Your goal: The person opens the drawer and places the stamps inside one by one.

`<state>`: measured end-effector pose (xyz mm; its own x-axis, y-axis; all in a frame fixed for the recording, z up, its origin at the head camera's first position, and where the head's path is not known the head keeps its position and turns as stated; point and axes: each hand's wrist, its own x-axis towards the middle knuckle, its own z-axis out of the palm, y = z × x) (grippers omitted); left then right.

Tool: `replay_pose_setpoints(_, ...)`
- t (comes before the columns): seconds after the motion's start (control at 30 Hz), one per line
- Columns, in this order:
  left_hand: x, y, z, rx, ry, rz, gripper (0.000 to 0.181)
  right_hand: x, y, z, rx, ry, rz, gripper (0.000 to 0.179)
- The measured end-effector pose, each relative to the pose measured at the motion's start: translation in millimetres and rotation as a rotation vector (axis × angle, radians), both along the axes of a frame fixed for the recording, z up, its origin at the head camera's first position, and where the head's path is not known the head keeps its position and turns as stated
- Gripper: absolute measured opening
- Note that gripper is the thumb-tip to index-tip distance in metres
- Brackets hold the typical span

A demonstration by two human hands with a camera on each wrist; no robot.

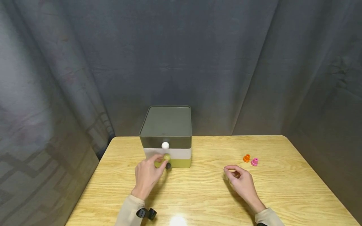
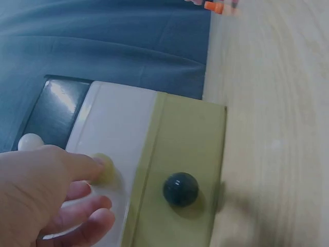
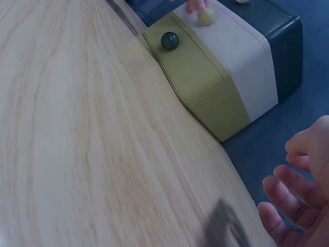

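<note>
A small three-tier drawer box (image 1: 169, 121) stands on the table, dark green on top, white in the middle, olive green below. Its knobs differ: a white knob (image 1: 165, 145) above, a yellow-green knob (image 1: 167, 156) on the white drawer, a dark knob (image 2: 180, 189) at the bottom. With thumb and index finger my left hand (image 1: 147, 175) pinches the yellow-green knob (image 3: 206, 17); the other fingers hang loosely below it. All the drawers look closed. Over the table to the right, my right hand (image 1: 240, 182) hovers loosely curled, holding nothing.
Beyond the right hand, an orange stepped plug-like piece (image 1: 246, 158) and a pink one (image 1: 255, 162) sit on the wooden table (image 1: 209, 201). Grey curtains (image 1: 175, 62) hang behind the table and at both sides.
</note>
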<state>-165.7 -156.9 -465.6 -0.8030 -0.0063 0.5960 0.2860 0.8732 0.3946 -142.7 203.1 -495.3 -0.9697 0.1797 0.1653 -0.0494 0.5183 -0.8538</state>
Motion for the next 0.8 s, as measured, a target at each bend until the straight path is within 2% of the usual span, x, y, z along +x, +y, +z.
replay_pose_setpoints(0.27,4.8,1.8,-10.1,-0.029,-0.125,0.056,0.025,1.3,2.2,-0.2,-0.01,-0.003,-0.005,0.015)
replay_pose_setpoints(0.47,2.8,9.3,-21.9,-0.046,-0.21,0.088,0.029,3.1,2.7,-1.7,-0.003,-0.004,0.002,0.016)
replay_pose_setpoints(0.67,-2.6,14.5,-31.0,-0.037,-0.234,0.13,0.03,6.3,4.9,-1.7,-0.01,-0.018,-0.005,0.017)
replay_pose_setpoints(0.8,-7.5,17.9,-34.5,-0.044,-0.25,0.133,0.032,7.9,6.5,-1.4,-0.003,-0.01,-0.008,0.015)
